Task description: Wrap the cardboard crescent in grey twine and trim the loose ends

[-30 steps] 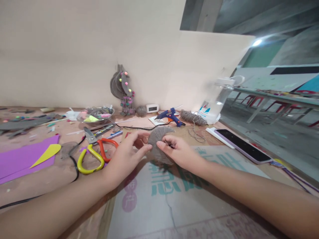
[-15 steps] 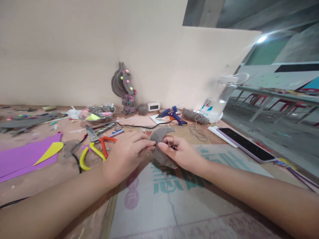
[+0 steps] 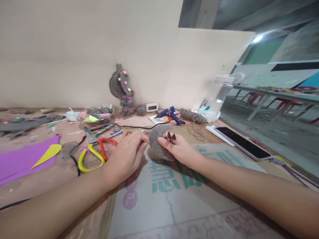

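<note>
My right hand [image 3: 178, 146] grips a crescent [image 3: 159, 142] wrapped in grey yarn, its thumb lying across the front. Two brown pointed tips [image 3: 171, 136] stick up by the fingers of that hand; what they belong to is hidden. Close to the crescent's left edge is my left hand [image 3: 132, 149], thumb and fingertips pinched together. Whether a strand runs between those fingertips cannot be made out. Beneath both hands lies a printed cardboard sheet [image 3: 139, 215], with a thin grey strand [image 3: 170, 209] on it.
Yellow-and-orange-handled scissors [image 3: 91, 162] lie beside my left forearm. Behind the hands are a blue glue gun [image 3: 171, 115], a yarn bundle [image 3: 193, 115] and a bowl [image 3: 96, 116]. A phone [image 3: 243, 142] and bottle [image 3: 211, 99] stand right; purple sheets [image 3: 27, 159] left.
My left fingertips have come off the crescent's face to just beyond its left edge. The crescent has turned in my right hand, and the brown tips show more clearly.
</note>
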Available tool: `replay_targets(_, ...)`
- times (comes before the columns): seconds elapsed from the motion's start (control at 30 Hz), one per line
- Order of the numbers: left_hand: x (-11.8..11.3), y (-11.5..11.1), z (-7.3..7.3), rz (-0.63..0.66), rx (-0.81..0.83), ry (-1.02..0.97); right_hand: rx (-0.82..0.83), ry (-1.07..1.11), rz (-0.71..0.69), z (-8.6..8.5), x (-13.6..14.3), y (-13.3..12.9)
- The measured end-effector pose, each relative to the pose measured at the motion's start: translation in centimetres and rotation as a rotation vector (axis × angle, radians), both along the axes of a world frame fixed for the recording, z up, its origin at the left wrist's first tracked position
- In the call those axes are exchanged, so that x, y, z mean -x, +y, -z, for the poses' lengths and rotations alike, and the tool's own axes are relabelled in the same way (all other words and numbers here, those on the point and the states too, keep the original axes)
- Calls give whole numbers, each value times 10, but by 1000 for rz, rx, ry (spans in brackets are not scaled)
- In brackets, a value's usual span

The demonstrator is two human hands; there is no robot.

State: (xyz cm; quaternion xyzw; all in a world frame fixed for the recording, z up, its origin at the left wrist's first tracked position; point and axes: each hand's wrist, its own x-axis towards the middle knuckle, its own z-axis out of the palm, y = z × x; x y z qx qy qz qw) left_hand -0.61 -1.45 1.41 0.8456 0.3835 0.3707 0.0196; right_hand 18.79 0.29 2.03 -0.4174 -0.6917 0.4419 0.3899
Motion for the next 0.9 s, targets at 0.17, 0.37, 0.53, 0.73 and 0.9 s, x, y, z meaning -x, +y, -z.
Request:
replay_targets(0.17,0,1,0,53,-44,113,-6,-40,-26,-1,0,-4)
replay_targets(0.37,2,5,2,47,-93,116,18,-87,-53,0,1,-3)
replay_targets(0.53,4,7,3,127,-204,184,43,-89,-80,-3,1,-4)
replay_targets(0.73,0,2,1,31,-12,75,46,-110,-95,-3,1,-6)
replay_targets(0.9,0,7,2,-127,249,-323,32,-72,-45,-2,0,-6)
